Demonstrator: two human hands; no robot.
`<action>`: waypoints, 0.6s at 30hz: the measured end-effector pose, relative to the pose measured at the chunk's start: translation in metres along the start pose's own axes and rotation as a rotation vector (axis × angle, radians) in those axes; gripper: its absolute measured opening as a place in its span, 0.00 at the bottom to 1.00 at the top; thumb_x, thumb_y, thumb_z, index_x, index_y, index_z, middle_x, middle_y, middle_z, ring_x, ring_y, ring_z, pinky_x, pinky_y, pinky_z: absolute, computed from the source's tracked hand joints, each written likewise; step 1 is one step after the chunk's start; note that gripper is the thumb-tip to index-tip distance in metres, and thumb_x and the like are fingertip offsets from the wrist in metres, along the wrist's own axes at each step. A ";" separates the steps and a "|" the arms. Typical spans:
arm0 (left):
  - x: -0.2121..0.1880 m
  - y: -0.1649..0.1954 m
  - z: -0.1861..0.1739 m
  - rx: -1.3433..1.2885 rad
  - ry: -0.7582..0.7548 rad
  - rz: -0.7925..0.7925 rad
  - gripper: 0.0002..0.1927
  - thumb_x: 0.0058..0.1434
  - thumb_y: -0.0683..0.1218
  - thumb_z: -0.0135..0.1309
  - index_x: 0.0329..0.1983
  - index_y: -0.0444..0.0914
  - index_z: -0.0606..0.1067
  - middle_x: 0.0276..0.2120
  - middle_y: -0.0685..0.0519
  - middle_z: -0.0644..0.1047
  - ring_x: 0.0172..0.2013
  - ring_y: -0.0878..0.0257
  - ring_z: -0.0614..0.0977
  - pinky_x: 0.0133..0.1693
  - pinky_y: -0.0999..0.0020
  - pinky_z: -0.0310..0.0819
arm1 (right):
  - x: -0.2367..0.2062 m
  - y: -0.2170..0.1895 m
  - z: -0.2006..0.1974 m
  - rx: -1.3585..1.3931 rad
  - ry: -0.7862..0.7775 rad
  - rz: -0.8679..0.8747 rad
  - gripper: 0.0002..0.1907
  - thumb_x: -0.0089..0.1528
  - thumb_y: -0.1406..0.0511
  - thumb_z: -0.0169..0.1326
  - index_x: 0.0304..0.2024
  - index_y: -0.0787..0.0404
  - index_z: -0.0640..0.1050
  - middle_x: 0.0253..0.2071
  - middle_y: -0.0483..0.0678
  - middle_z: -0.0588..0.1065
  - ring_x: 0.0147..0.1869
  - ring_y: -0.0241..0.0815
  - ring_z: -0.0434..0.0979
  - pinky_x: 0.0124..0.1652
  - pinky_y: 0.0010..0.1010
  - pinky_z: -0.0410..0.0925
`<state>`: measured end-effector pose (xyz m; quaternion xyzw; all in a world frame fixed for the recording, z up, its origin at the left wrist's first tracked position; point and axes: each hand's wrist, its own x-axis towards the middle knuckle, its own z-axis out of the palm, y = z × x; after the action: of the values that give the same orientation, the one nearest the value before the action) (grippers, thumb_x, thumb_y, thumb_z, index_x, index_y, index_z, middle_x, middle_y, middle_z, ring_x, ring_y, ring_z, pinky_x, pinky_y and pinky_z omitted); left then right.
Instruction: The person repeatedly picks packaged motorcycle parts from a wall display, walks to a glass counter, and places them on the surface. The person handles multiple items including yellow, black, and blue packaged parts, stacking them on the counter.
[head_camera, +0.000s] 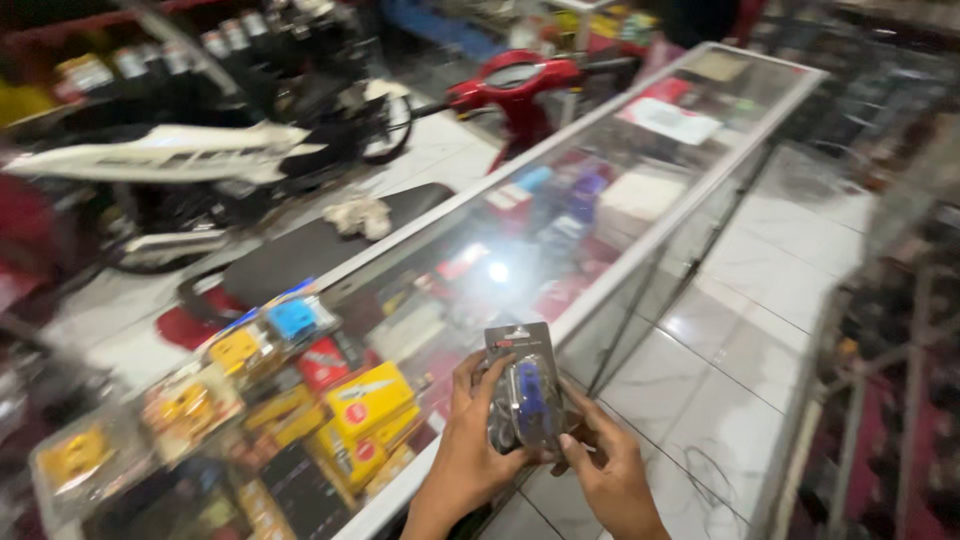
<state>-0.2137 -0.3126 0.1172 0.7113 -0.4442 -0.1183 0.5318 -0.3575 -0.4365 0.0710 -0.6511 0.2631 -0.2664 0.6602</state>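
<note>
Glass runs the whole length of the shop's display desk (690, 190), its shelves crowded with yellow boxes (368, 398) and small packets in blue and red. Beyond it, on the tiled floor (740, 330), stand a red scooter (515, 85) and a white motorbike (170, 160), with a black seat (300, 250) lying near the desk's far side. Close to me, the person holds a blister pack (522, 385) with a dark card and a blue part under clear plastic, just above the desk's near edge. The left hand (470, 450) has its fingers (478, 372) wrapped round the pack's left side; the right hand (610, 465) grips it from the lower right, fingers closed on the plastic.
</note>
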 end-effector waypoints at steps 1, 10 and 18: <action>-0.001 -0.008 -0.009 0.033 0.047 -0.021 0.56 0.34 0.46 0.77 0.68 0.40 0.63 0.66 0.42 0.60 0.64 0.43 0.68 0.61 0.54 0.69 | 0.010 0.000 0.012 -0.046 -0.058 0.014 0.33 0.59 0.76 0.53 0.68 0.58 0.70 0.41 0.49 0.78 0.38 0.35 0.78 0.34 0.31 0.75; 0.028 -0.084 -0.028 0.591 0.171 -0.262 0.57 0.36 0.52 0.77 0.68 0.36 0.60 0.67 0.41 0.61 0.68 0.41 0.58 0.64 0.42 0.48 | 0.117 -0.004 0.059 -0.691 -0.515 -0.038 0.53 0.52 0.70 0.63 0.76 0.37 0.58 0.49 0.45 0.73 0.34 0.45 0.77 0.38 0.33 0.73; 0.082 -0.119 -0.022 0.715 0.199 -0.443 0.56 0.38 0.56 0.75 0.69 0.39 0.59 0.67 0.42 0.62 0.71 0.44 0.56 0.66 0.36 0.44 | 0.227 -0.002 0.066 -0.957 -0.823 -0.388 0.57 0.51 0.50 0.69 0.75 0.41 0.51 0.61 0.61 0.63 0.54 0.68 0.75 0.50 0.50 0.71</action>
<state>-0.0917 -0.3560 0.0485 0.9368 -0.2405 0.0010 0.2541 -0.1486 -0.5467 0.0736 -0.9570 -0.0434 0.0367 0.2845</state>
